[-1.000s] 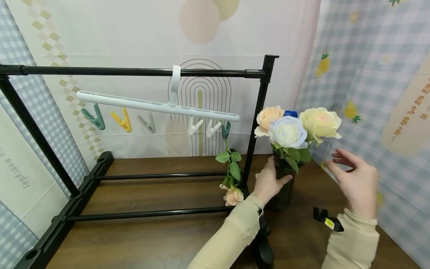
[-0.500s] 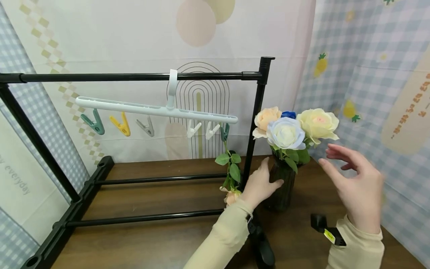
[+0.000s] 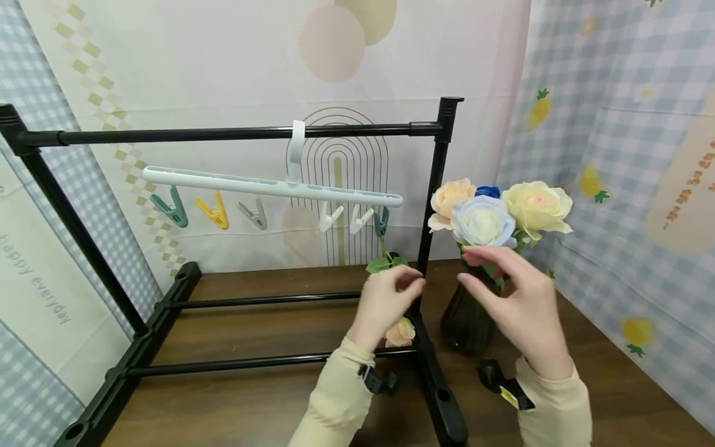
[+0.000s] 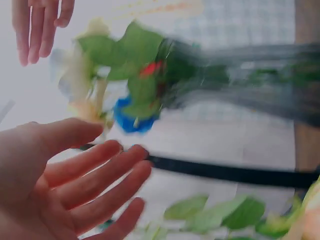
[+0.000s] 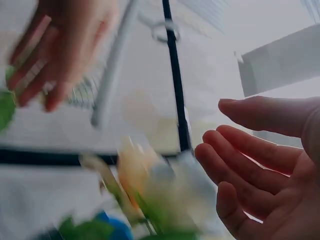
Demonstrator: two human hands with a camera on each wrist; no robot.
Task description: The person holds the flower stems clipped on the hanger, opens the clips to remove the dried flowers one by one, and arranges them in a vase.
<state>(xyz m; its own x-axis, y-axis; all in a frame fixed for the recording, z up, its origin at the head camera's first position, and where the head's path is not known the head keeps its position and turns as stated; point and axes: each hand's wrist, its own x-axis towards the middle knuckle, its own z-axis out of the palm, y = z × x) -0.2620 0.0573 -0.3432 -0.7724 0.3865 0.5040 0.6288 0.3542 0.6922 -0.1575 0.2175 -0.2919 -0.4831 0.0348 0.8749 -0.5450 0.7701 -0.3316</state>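
My left hand is in the air before the rack's right post, fingers loosely bent and holding nothing. Partly behind it, a peach rose hangs head down from a dark green clip on the pale hanger. To the right, my right hand is raised in front of the dark glass vase, thumb and fingers apart with nothing between them. In the vase stand a peach rose, a light blue rose, a cream rose and a dark blue flower.
A black rack carries the hanger on its top bar. Green, yellow, grey and white clips, such as the yellow clip, hang along it. The rack's foot lies left of the vase on the brown table. Patterned cloths surround the table.
My left hand has let go of the vase and moved left, in front of the hanging rose. My right hand has moved left from beside the cream rose to before the vase.
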